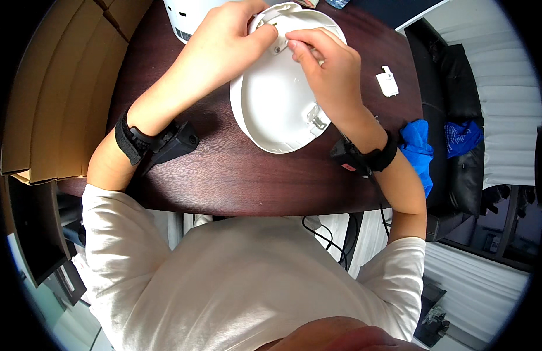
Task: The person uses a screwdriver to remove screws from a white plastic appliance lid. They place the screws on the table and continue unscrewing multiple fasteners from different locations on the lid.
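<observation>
A white oval plastic cover (274, 99), hollow side up, rests on the dark wood table in front of me. My left hand (239, 35) grips its far left rim, with the thumb reaching inside. Beneath that thumb is a small pale bracket (278, 49) with a round fastener. My right hand (332, 64) is over the right side of the cover, thumb and forefinger pinched together by the bracket. What they pinch is too small to make out. Close to my right wrist, a small clip-like fitting (316, 117) sits inside the cover's near right edge.
A small white plastic piece (387, 83) lies on the table (236, 187) at the right. Behind my left arm stands a white rounded housing (189, 14). Cardboard boxes (54, 88) line the left side. Blue cloth (418, 152) hangs by a black sofa (458, 88) at the right.
</observation>
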The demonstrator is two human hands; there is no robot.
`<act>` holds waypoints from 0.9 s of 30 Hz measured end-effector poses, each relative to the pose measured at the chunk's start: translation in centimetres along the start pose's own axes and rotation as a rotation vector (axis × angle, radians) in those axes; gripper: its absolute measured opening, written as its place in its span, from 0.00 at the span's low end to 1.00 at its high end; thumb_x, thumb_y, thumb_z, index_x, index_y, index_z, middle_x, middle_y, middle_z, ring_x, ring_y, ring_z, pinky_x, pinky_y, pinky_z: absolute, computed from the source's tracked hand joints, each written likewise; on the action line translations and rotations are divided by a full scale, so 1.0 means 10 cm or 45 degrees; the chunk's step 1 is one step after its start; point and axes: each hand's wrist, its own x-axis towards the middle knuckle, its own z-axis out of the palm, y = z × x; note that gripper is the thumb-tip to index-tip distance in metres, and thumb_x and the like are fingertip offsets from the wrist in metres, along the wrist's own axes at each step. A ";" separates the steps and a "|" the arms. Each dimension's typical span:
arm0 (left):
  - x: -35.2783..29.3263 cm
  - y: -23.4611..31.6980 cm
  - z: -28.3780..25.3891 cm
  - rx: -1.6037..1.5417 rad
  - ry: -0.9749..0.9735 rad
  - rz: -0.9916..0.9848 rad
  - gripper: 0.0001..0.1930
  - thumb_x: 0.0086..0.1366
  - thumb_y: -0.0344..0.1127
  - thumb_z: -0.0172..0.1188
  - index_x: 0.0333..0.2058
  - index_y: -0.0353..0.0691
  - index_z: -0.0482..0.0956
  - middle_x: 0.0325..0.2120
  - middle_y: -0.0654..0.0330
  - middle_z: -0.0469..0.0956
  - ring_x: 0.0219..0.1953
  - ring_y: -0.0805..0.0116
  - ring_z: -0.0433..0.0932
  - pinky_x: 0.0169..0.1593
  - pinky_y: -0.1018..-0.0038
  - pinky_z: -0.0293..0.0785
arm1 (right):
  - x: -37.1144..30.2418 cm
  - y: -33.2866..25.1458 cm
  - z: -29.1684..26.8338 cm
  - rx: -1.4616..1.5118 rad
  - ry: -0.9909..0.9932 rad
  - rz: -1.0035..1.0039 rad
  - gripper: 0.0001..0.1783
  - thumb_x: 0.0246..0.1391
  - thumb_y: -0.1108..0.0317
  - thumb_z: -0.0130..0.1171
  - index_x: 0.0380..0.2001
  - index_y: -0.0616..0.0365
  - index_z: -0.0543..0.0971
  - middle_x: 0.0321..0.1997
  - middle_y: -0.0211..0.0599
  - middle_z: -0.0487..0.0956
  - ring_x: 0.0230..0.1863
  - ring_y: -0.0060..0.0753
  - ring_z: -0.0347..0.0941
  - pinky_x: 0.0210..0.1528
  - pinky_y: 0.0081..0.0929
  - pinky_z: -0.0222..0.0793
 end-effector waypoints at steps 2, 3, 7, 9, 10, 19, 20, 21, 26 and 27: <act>0.00 0.03 -0.01 0.004 -0.020 -0.040 0.18 0.63 0.33 0.50 0.48 0.26 0.73 0.31 0.56 0.79 0.32 0.76 0.76 0.36 0.79 0.73 | -0.02 -0.01 0.03 0.035 0.027 0.054 0.04 0.53 0.72 0.60 0.33 0.58 0.80 0.27 0.38 0.77 0.23 0.34 0.73 0.27 0.26 0.68; 0.00 0.05 -0.01 0.007 -0.029 -0.062 0.18 0.63 0.33 0.50 0.49 0.26 0.73 0.31 0.56 0.79 0.32 0.76 0.76 0.36 0.79 0.73 | -0.02 -0.01 0.05 0.056 0.039 0.079 0.04 0.53 0.72 0.60 0.33 0.58 0.80 0.26 0.38 0.77 0.23 0.33 0.73 0.27 0.25 0.68; 0.00 0.01 0.01 -0.004 0.006 -0.016 0.18 0.63 0.32 0.50 0.49 0.26 0.73 0.30 0.56 0.79 0.32 0.76 0.76 0.36 0.79 0.73 | -0.03 -0.01 0.08 0.104 0.069 0.120 0.05 0.53 0.72 0.61 0.33 0.59 0.80 0.28 0.38 0.78 0.23 0.30 0.73 0.28 0.24 0.68; 0.00 0.01 0.01 0.003 0.012 -0.011 0.18 0.63 0.32 0.50 0.49 0.26 0.73 0.30 0.56 0.79 0.31 0.77 0.76 0.36 0.79 0.73 | -0.04 -0.01 0.09 0.096 0.110 0.082 0.05 0.53 0.72 0.61 0.33 0.60 0.80 0.30 0.38 0.78 0.23 0.28 0.73 0.27 0.23 0.68; 0.01 0.00 0.01 -0.003 0.011 -0.008 0.18 0.63 0.32 0.50 0.49 0.26 0.73 0.30 0.56 0.79 0.31 0.77 0.76 0.36 0.79 0.73 | -0.04 0.00 0.10 0.092 0.131 0.063 0.05 0.52 0.73 0.61 0.33 0.61 0.80 0.32 0.38 0.77 0.23 0.28 0.73 0.27 0.23 0.68; 0.01 -0.02 0.01 -0.023 0.010 -0.005 0.18 0.63 0.32 0.50 0.48 0.26 0.73 0.30 0.56 0.79 0.31 0.77 0.76 0.35 0.79 0.73 | -0.02 -0.09 0.07 0.125 0.077 0.197 0.05 0.51 0.73 0.63 0.32 0.61 0.79 0.32 0.39 0.79 0.28 0.28 0.79 0.29 0.22 0.74; 0.01 -0.01 0.01 -0.025 0.012 -0.006 0.18 0.63 0.32 0.50 0.48 0.26 0.73 0.30 0.56 0.79 0.31 0.76 0.76 0.35 0.79 0.73 | -0.02 -0.09 0.06 0.109 0.070 0.197 0.06 0.51 0.72 0.63 0.32 0.61 0.79 0.32 0.39 0.79 0.27 0.29 0.79 0.29 0.22 0.74; 0.01 -0.01 0.01 -0.028 0.013 -0.005 0.18 0.63 0.32 0.50 0.48 0.26 0.73 0.30 0.56 0.79 0.31 0.76 0.76 0.35 0.79 0.73 | -0.02 -0.08 0.05 0.091 0.066 0.198 0.06 0.50 0.72 0.64 0.32 0.61 0.79 0.31 0.39 0.79 0.27 0.29 0.79 0.29 0.22 0.73; 0.01 0.00 0.01 0.034 0.029 0.019 0.18 0.62 0.33 0.50 0.47 0.27 0.74 0.29 0.56 0.79 0.30 0.76 0.76 0.34 0.78 0.72 | -0.01 -0.07 0.04 0.014 0.070 0.127 0.07 0.50 0.71 0.64 0.31 0.62 0.79 0.28 0.39 0.80 0.26 0.28 0.79 0.28 0.22 0.73; 0.01 -0.01 0.01 0.048 0.027 0.033 0.17 0.62 0.33 0.50 0.47 0.27 0.74 0.28 0.56 0.79 0.30 0.75 0.76 0.34 0.78 0.72 | -0.01 -0.08 0.05 0.021 0.080 0.131 0.07 0.50 0.71 0.64 0.30 0.62 0.79 0.27 0.39 0.80 0.26 0.28 0.79 0.28 0.22 0.73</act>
